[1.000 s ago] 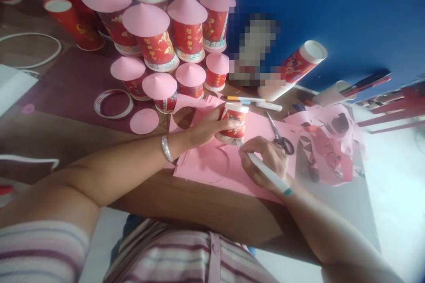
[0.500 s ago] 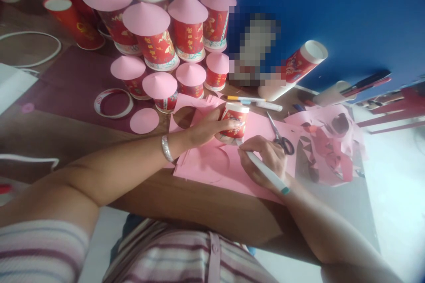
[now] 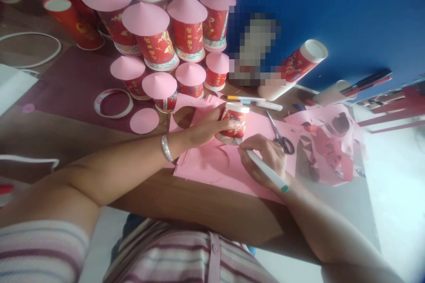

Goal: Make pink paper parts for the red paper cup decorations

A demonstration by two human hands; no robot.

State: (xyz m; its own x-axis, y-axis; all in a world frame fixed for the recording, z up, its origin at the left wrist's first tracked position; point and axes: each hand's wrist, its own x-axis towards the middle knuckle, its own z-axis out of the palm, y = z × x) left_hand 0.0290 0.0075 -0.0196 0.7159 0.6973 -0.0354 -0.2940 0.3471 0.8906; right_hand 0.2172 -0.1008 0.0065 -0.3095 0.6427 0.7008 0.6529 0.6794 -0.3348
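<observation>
My left hand (image 3: pixel 209 127) is wrapped round a small red paper cup (image 3: pixel 237 116) with a white rim and a white band at its lower end. Pinched in my right hand (image 3: pixel 264 159) is a white marker (image 3: pixel 268 171) with a green end; its tip meets the cup's lower band or lies very close to it. Under both hands lie stacked pink paper sheets (image 3: pixel 206 166). Just beyond my right hand rests a pair of scissors (image 3: pixel 282 138) with dark handles, blades pointing away. An orange-and-white marker (image 3: pixel 244 98) and a white marker (image 3: pixel 269 106) lie behind the cup.
Several red cups with pink cone tops (image 3: pixel 146 20) stand stacked at the back. Pink paper scraps (image 3: pixel 335 154) pile up on the right. A pink paper disc (image 3: pixel 144 120) and a tape-like ring (image 3: pixel 113 103) lie left. A red tube (image 3: pixel 305 62) leans near the blue wall.
</observation>
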